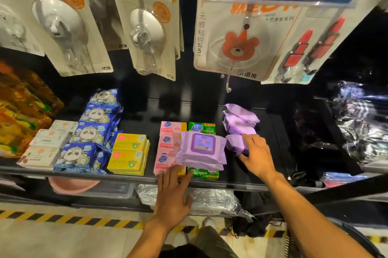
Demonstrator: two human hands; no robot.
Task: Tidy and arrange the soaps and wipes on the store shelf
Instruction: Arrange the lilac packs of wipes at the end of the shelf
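On the shelf [273,131], a stack of purple wipes [202,148] lies across the pink soap boxes [168,142] and the green soap boxes [202,128]. The left hand [172,197], at 6 o'clock of this stack, has straight fingers that touch the front pink box. At 3 o'clock the right hand [257,153] grips a small purple pack [235,143]. More purple packs [240,120] lie at 1 o'clock. Yellow soap boxes [129,152] stand at 9 o'clock.
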